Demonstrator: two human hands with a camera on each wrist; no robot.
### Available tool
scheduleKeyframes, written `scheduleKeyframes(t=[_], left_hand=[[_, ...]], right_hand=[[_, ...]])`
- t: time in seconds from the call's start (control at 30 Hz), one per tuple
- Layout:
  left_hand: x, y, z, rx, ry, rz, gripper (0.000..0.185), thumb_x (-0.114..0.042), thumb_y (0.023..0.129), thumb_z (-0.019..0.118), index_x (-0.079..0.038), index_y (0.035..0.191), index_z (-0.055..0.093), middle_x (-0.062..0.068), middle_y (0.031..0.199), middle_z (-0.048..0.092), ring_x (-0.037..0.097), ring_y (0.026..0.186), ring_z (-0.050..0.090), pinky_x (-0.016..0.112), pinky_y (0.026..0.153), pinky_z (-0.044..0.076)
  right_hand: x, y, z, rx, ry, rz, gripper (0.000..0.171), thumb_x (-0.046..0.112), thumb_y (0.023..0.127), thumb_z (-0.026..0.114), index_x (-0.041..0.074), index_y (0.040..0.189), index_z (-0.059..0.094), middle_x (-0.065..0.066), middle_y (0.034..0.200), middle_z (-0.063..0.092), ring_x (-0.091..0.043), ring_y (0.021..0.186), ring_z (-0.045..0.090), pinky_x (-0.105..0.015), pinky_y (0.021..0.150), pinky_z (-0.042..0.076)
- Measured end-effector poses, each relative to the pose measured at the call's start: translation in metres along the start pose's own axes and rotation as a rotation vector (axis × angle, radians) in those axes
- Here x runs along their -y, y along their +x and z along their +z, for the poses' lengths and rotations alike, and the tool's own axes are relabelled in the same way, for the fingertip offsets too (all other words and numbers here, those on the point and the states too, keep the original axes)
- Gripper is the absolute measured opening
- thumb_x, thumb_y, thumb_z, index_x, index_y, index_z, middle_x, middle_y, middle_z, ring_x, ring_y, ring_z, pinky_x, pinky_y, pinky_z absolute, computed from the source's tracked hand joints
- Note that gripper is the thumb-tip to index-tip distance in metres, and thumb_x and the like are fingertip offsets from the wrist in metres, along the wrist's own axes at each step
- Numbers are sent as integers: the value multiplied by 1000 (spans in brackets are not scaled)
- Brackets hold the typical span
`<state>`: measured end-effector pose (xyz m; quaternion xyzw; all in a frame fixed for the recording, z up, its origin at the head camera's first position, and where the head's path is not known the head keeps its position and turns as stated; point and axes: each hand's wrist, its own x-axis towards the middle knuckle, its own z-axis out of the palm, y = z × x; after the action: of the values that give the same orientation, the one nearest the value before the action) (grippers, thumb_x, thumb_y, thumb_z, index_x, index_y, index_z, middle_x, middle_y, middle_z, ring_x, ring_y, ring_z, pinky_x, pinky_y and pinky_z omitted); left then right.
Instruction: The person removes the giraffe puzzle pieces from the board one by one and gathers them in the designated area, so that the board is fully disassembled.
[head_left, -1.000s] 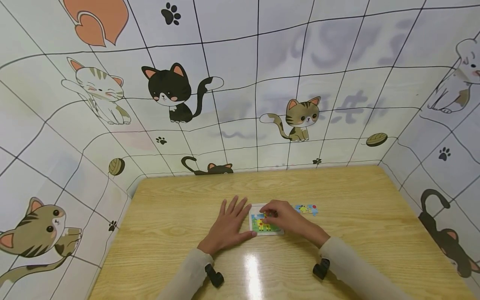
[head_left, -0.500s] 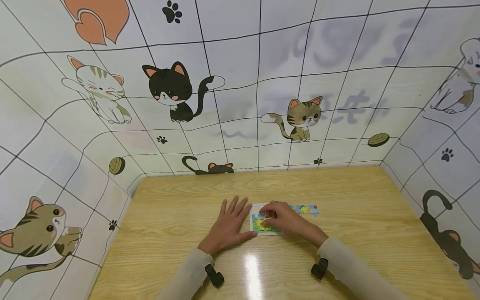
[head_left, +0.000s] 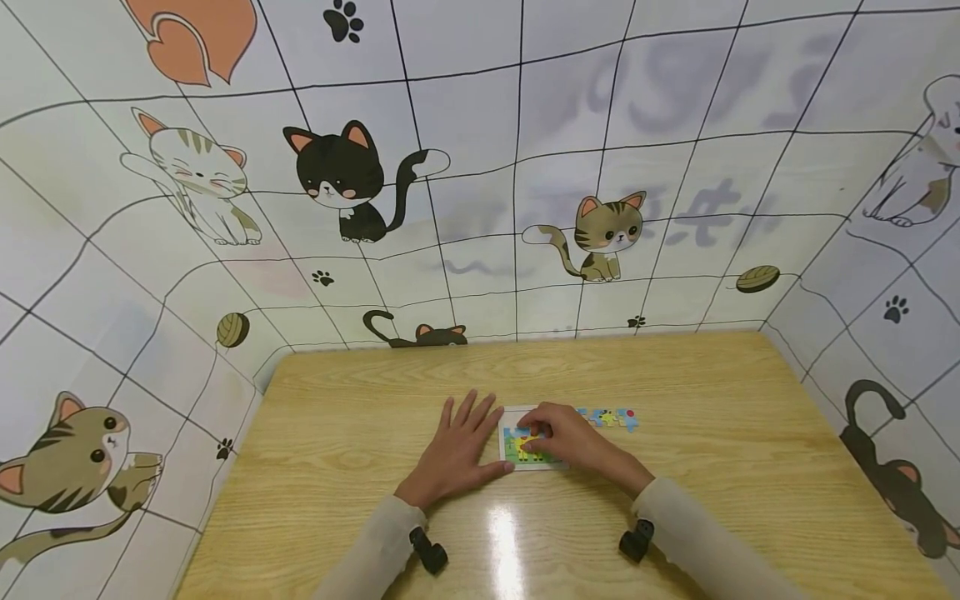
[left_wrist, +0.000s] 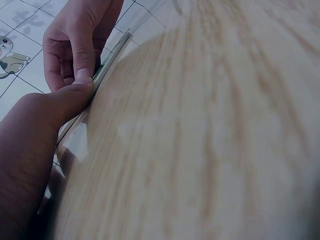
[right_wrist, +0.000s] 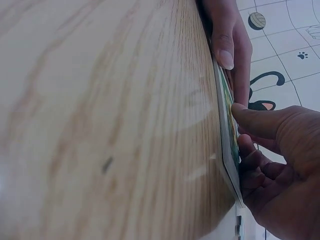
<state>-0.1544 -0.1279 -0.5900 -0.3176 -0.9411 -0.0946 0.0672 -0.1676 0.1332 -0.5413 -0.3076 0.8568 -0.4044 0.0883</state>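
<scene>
A small jigsaw puzzle board [head_left: 512, 467] with a white border lies on the table, its lower part filled with a green and yellow picture. My left hand [head_left: 457, 458] lies flat with spread fingers at the board's left side, its thumb touching the lower left corner. Over the board's upper right part, my right hand [head_left: 573, 437] pinches a puzzle piece, mostly hidden by the fingers. In the right wrist view the right thumb [right_wrist: 260, 120] and curled fingers are down at the surface of the puzzle board [right_wrist: 226, 130].
Loose joined-looking puzzle pieces [head_left: 609, 418], blue with yellow and red, lie right of the board, partly behind the right hand. The wooden table [head_left: 337, 433] meets walls with printed cats [head_left: 341, 183] at its back and sides.
My right hand has shifted very slightly left over the board, and more of the loose pieces' row shows beside it. The left hand stays in place.
</scene>
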Motion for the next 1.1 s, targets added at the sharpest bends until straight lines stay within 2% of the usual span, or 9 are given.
scheduleKeyframes(t=[0.47,0.73,1.1], left_hand=[[-2,0,-7,11,5,8,94,-83,91,34,-21,162,27,5,168,20,35,155,11,66,119,9],[-3,0,-9,0,-4,10,93,-81,91,37,-20,161,30,5,168,22,36,154,14,67,118,10],[-4,0,-10,4,-21,6,93,-80,91,38,-19,161,30,6,168,22,37,154,14,68,118,10]], right_hand=[[3,1,2,-17,-35,-3,32,18,87,81,9,117,73,2,92,65,-6,76,54,-25,67,49],[7,3,3,-3,-55,25,31,17,87,81,8,116,72,0,91,64,-16,79,57,-27,68,47],[8,2,6,-23,-68,38,29,15,87,81,9,114,69,0,90,62,-17,76,55,-28,68,46]])
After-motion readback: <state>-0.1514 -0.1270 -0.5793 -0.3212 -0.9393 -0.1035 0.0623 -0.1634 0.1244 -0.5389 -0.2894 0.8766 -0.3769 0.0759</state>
